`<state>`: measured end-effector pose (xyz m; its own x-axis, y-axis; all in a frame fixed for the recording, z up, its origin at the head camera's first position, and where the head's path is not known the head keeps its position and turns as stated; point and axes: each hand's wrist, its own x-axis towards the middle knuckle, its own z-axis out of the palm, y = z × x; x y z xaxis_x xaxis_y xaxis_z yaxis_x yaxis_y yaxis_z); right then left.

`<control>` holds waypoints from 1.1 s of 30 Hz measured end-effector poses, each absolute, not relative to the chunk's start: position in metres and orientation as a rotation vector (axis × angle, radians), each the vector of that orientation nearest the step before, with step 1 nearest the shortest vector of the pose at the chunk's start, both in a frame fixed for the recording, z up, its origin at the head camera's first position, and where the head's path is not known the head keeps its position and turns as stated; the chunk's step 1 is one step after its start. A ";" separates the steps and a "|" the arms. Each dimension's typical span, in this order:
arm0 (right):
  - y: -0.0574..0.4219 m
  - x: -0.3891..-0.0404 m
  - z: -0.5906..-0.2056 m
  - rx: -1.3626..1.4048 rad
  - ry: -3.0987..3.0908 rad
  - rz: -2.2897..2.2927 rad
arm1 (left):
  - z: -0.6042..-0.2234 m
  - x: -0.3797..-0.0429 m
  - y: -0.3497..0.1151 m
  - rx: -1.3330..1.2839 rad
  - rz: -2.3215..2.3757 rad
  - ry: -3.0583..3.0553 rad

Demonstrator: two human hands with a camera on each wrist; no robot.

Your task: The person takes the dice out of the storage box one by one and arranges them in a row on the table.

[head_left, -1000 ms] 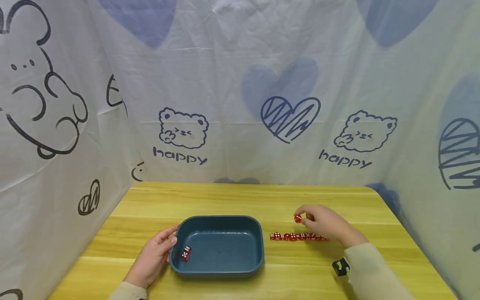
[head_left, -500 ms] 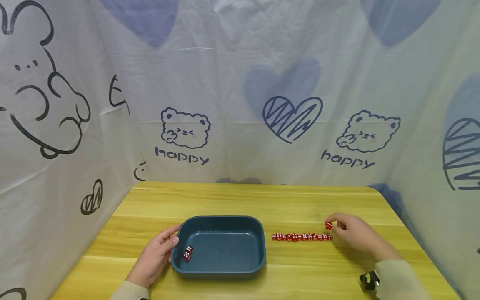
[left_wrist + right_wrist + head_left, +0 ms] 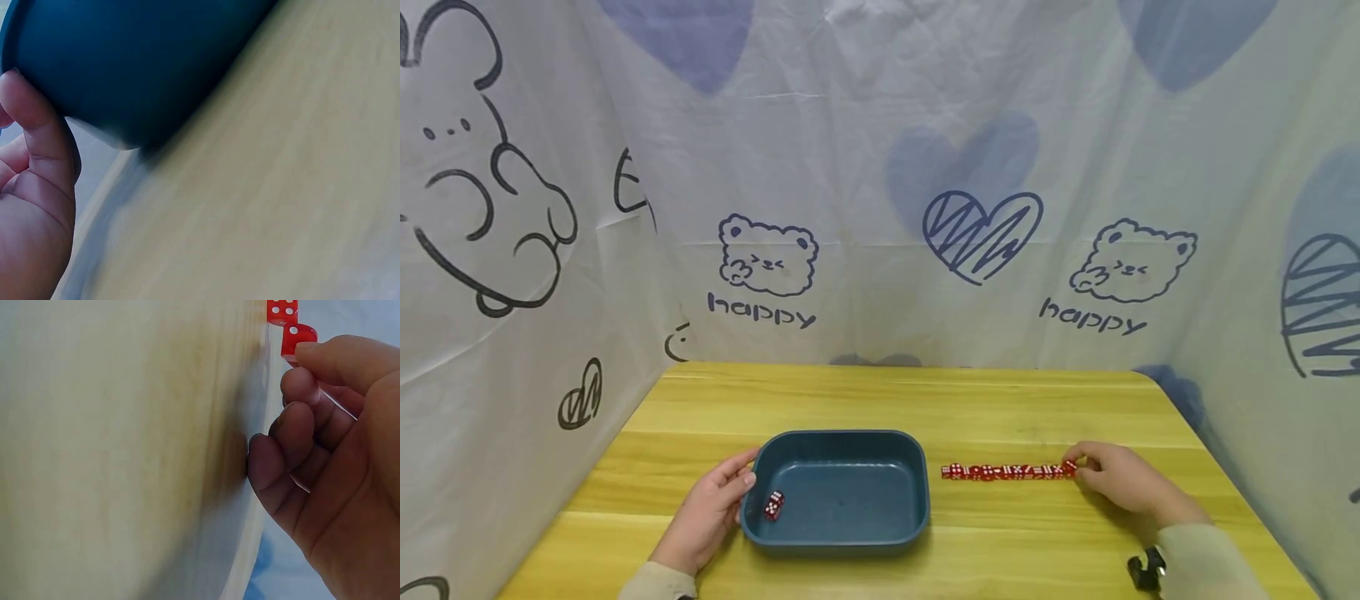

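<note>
A row of red dice with white pips lies on the wooden table, right of a dark blue tray. At the row's right end my right hand pinches a red die between thumb and finger. In the right wrist view it sits right by another die; whether they touch I cannot tell. My left hand grips the tray's left rim, thumb on the rim and fingers along the outer wall. Darker red dice lie inside the tray near its left side.
The yellow wood-grain table carries the tray and the row. Behind it and on both sides hangs a white cloth printed with hearts and bears. A small black device is at my right wrist.
My right hand has moved right along the row with the die and come down at its right end. The left hand and tray have stayed in place.
</note>
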<state>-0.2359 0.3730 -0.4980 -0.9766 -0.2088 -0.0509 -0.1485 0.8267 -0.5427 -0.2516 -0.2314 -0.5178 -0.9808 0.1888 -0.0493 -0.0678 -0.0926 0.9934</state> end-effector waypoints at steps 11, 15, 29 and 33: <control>0.373 -0.239 -0.501 -0.325 2.926 -0.783 | -0.516 -0.252 -0.231 0.094 2.192 1.987; 0.372 -0.239 -0.503 -0.329 2.938 -0.770 | -0.516 -0.250 -0.231 0.107 2.187 1.994; 0.371 -0.239 -0.505 -0.268 2.907 -0.818 | -0.515 -0.249 -0.231 0.126 2.187 1.987; 0.370 -0.237 -0.504 -0.261 2.886 -0.871 | -0.516 -0.250 -0.232 0.139 2.180 1.997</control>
<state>-0.2369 0.3703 -0.5036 -0.9785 -0.1971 -0.0606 -0.1307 0.8200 -0.5572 -0.2499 -0.2317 -0.5160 -0.9792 0.1958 -0.0535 -0.0704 -0.0802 0.9943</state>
